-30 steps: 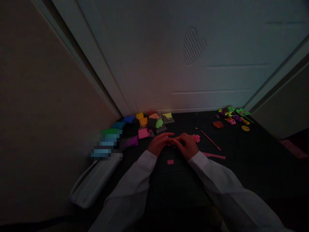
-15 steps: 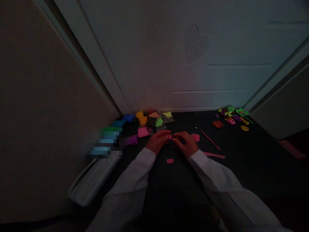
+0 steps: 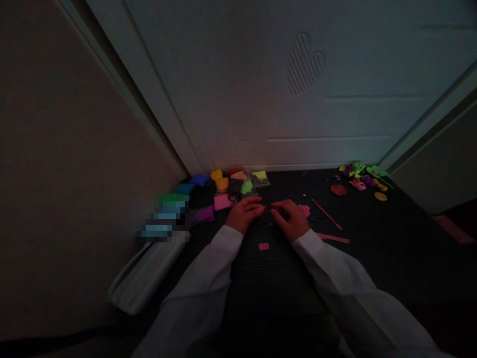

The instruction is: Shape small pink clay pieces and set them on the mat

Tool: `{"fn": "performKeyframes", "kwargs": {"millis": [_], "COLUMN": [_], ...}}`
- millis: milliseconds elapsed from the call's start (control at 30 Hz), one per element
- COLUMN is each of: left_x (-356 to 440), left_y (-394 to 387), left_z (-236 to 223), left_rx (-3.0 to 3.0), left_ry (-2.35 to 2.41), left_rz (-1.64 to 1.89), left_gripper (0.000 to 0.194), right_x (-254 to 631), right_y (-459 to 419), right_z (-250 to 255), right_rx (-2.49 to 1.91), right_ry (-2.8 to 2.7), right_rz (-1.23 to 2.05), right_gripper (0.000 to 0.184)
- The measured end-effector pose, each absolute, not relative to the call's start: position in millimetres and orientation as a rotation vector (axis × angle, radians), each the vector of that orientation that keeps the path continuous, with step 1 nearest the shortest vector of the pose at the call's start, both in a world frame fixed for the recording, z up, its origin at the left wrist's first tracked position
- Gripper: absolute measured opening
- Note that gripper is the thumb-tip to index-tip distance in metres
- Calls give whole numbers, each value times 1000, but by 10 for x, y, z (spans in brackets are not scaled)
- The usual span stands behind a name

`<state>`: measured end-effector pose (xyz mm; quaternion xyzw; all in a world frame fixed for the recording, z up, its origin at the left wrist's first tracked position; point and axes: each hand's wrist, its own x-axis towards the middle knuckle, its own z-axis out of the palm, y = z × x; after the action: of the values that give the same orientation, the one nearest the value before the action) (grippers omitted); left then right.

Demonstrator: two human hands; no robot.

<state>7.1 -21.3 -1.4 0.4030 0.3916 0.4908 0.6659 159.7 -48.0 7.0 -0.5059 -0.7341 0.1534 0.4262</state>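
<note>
Over the dark table, my left hand is held with its thumb and fingers apart, and no object shows in it. Facing it across a small gap, my right hand is curled loosely, thumb and forefinger parted, also without anything visible. Beside the right hand lies a bumpy pink clay piece, partly hidden by it. A flat pink clay piece with a notched outline rests below the gap. Between the hands sits a tiny reddish crumb. A pink stick tool and a pink clay strip lie to the right.
Packets of coloured clay stand behind and left of my left hand. A pale case lies at the left edge. At the far right are several clay figures, a red clay lump and a yellow disc. A white panel rises behind.
My hands have drawn slightly apart and the fingers have opened. The small pink clay piece that was between them is no longer visible there. The view has shifted slightly.
</note>
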Motion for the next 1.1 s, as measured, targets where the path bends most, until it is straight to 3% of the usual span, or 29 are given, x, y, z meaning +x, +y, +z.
{"fn": "performKeyframes", "kwargs": {"millis": [1100], "left_x": [70], "left_y": [-203], "left_z": [-9], "left_rx": [815], "left_ry": [839], "left_rz": [1221], "left_gripper": [20], "right_x": [1611], "right_y": [-462], "right_z": [39], "right_rx": [-1235], "right_ry": [-1839], "right_rz": [410], "right_gripper": [20]}}
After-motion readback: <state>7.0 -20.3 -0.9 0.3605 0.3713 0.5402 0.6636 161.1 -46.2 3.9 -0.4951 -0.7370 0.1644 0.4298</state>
